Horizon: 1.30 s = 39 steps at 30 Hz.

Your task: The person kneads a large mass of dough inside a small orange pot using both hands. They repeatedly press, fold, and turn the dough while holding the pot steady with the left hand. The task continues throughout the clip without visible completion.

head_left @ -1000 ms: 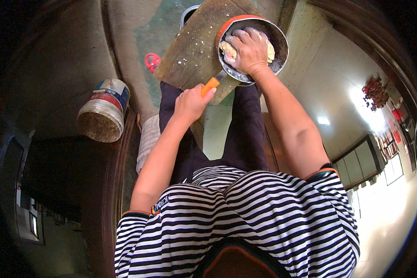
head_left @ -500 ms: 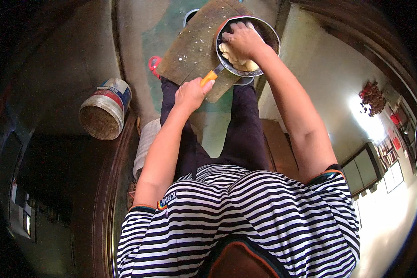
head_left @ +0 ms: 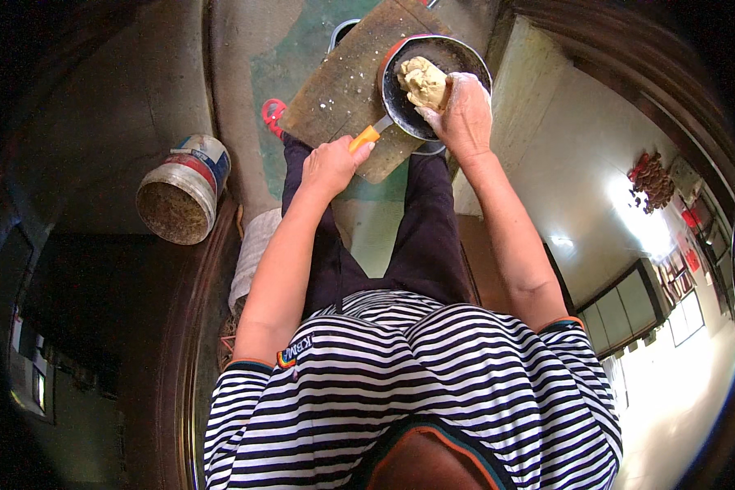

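Note:
A round pan (head_left: 423,129) with a dark inside and a red outer side rests at the right part of a worn wooden board (head_left: 343,86). My left hand (head_left: 328,167) is closed round the pan's yellow-orange handle (head_left: 365,139). Inside the pan is a lumpy, pale yellow piece of dough (head_left: 423,82). My right hand (head_left: 469,117) is curled about the near right end of the dough, with white flour on its fingers. Part of the dough is hidden behind that hand. White crumbs are scattered over the board.
On the left lies a dirty white bucket (head_left: 176,192) with red and blue bands. A red slipper (head_left: 273,117) shows at the board's left edge. Behind the board is part of a grey-rimmed container (head_left: 345,31). A wall (head_left: 498,106) rises close on the right.
From pressing down on the dough with spread fingers, my right hand has shifted nearer and right, now gripping its end. The dough is bunched up farther left. My left hand still holds the handle.

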Each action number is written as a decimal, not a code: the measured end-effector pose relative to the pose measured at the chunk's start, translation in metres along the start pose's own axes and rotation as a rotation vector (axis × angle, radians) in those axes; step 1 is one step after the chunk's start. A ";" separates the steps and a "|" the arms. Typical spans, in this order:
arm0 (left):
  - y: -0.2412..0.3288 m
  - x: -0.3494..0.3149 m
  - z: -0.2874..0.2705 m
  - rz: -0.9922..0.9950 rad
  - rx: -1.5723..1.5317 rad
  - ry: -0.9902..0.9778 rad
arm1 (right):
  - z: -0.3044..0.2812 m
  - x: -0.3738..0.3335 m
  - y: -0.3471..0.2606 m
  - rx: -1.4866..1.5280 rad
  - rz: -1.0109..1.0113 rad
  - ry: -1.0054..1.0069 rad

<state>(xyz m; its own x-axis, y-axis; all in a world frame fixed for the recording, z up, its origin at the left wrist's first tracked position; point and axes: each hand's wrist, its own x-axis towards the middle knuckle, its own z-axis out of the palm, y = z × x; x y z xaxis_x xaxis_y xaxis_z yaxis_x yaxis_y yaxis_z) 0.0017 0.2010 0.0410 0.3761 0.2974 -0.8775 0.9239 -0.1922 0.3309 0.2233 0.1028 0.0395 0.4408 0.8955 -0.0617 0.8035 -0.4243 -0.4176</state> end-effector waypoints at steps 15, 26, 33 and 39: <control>-0.001 0.004 -0.007 0.002 -0.025 -0.077 | 0.052 0.031 -0.014 -0.006 0.119 0.004; -0.007 0.009 -0.004 0.000 -0.064 -0.130 | 0.090 0.028 -0.009 -0.078 -0.050 -0.028; -0.009 0.013 -0.004 -0.002 -0.061 -0.150 | 0.100 0.037 -0.007 -0.144 -0.082 -0.083; -0.007 0.011 -0.004 -0.001 -0.031 -0.123 | 0.107 0.036 -0.001 -0.161 -0.035 -0.164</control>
<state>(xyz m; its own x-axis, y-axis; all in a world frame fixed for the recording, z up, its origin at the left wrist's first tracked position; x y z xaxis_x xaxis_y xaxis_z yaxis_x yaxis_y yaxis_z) -0.0003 0.2097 0.0303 0.3655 0.1798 -0.9133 0.9268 -0.1619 0.3390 0.1956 0.1504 -0.0592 0.3517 0.9141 -0.2017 0.8763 -0.3973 -0.2725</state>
